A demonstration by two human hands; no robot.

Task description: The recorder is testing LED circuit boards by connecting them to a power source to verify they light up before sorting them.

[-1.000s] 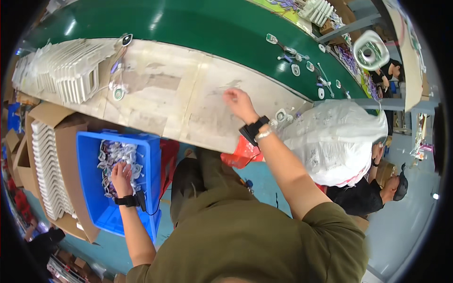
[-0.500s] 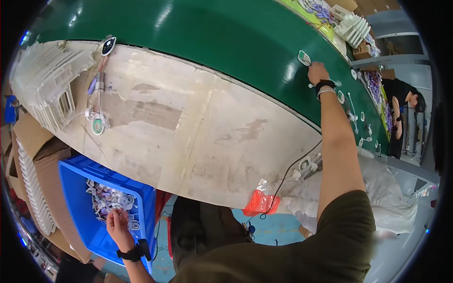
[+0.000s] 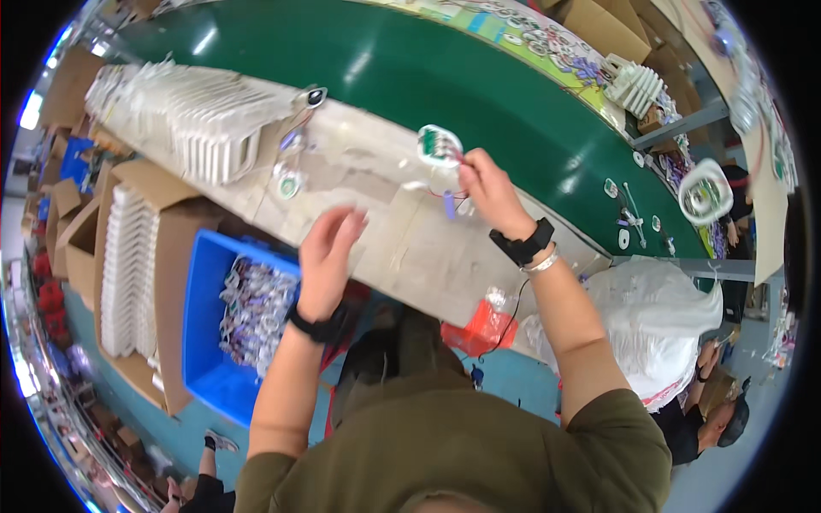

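Note:
My right hand [image 3: 494,192] is closed on a white oval housing [image 3: 428,147] with a green circuit board inside, lifted near the border of worktable and green belt. From it hang wires and a small purple cylinder [image 3: 449,203]. My left hand [image 3: 328,255] is raised over the table's near edge, holding nothing, its thumb and fingers apart. On the table to its left lies another wired assembly, with a round green-board piece [image 3: 289,185], a purple cylinder [image 3: 292,139] and a black-faced oval piece [image 3: 315,97]. Below left, a blue bin [image 3: 203,291] holds many similar wired parts [image 3: 256,312].
A stack of white plastic frames [image 3: 214,128] stands at the table's left end. Cardboard boxes [image 3: 167,282] sit left of the bin. More parts [image 3: 629,209] lie on the green belt [image 3: 385,77]. A white plastic bag [image 3: 646,321] is at right; co-workers are beyond it.
My right hand has come back from the belt with the oval housing. My left hand has left the bin and risen over the table edge. The view has shifted.

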